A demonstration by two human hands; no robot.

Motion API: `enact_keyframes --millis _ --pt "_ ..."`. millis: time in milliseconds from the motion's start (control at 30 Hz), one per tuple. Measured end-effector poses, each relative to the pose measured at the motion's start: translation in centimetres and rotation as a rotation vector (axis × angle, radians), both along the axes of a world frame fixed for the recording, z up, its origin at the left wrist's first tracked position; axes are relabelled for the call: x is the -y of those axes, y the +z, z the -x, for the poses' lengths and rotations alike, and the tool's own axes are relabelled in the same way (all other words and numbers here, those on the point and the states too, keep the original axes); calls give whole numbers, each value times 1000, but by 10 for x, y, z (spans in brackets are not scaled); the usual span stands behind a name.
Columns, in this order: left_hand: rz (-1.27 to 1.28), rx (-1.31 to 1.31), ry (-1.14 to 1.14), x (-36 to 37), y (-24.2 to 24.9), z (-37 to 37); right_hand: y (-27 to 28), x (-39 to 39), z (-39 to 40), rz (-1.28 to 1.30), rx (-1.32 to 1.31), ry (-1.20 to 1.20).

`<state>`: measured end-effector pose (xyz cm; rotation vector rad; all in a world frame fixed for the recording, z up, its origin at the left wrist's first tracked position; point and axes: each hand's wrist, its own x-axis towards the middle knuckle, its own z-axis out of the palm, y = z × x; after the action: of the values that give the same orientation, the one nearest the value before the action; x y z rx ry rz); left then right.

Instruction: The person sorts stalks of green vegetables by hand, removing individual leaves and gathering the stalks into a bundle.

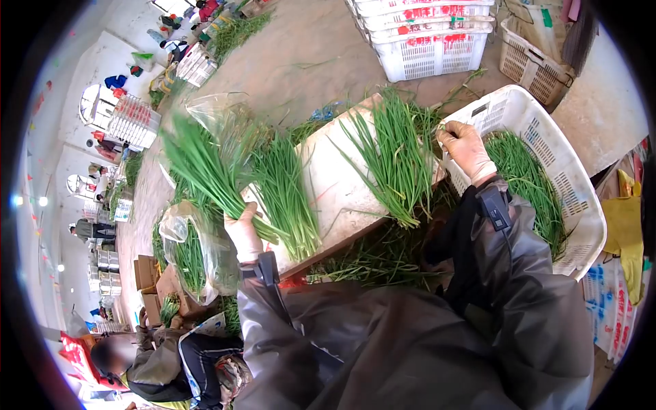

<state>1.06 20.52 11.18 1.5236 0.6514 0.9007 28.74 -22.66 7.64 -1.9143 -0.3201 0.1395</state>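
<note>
My left hand (243,234), in a pale glove, is closed round the pale ends of a bunch of chives (205,167). The long green leaves fan out to the upper left. Beside it, a second pile of chives (285,198) lies on a white board (324,160). A third pile (396,154) spreads over the board's right part. My right hand (467,147), gloved too, is raised over the near left rim of a white plastic crate (577,195). Its fingers are pinched together; whatever they hold is too small to make out. More chives (523,178) lie inside the crate.
Stacked white crates (434,48) stand beyond the board, with a brownish crate (533,65) to their right. A clear plastic bag of greens (191,253) is at my left. Loose leaves (376,263) lie below the board. A co-worker (164,362) sits at lower left.
</note>
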Motion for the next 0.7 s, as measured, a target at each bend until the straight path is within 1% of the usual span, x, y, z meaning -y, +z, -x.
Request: enact_keyframes --millis 67,133,167,200,267,300,367,400,467,500,600,633,700 --pt "33 6 25 -18 -18 -1 1 -2 0 1 20 9" --pt "-42 -98 -9 -21 -37 0 1 -3 0 10 31 18" --pt "10 -134 -68 -18 -49 3 1 -4 -2 18 35 24" --pt "126 -377 -113 -58 -98 15 1 -4 -3 27 39 29" --pt "-16 -628 -161 -58 -132 24 -2 -5 -3 38 33 50" --pt "22 -583 -148 -56 -138 24 0 -6 -3 43 31 60" --pt "99 -492 -120 -54 -148 24 3 -7 -1 22 7 62" --pt "68 -506 -103 -55 -149 23 4 -7 1 12 -6 65" --pt "5 -530 -66 -58 -147 18 3 -9 0 79 1 78" --pt "23 -507 -69 -56 -141 15 3 -9 0 110 7 83" --pt "95 -486 -11 -48 -125 6 2 -11 1 279 99 228" --pt "21 -494 -9 -44 -126 5 2 -13 4 328 130 324" --pt "-136 -654 91 -38 -128 1 1 -18 14 459 262 635"
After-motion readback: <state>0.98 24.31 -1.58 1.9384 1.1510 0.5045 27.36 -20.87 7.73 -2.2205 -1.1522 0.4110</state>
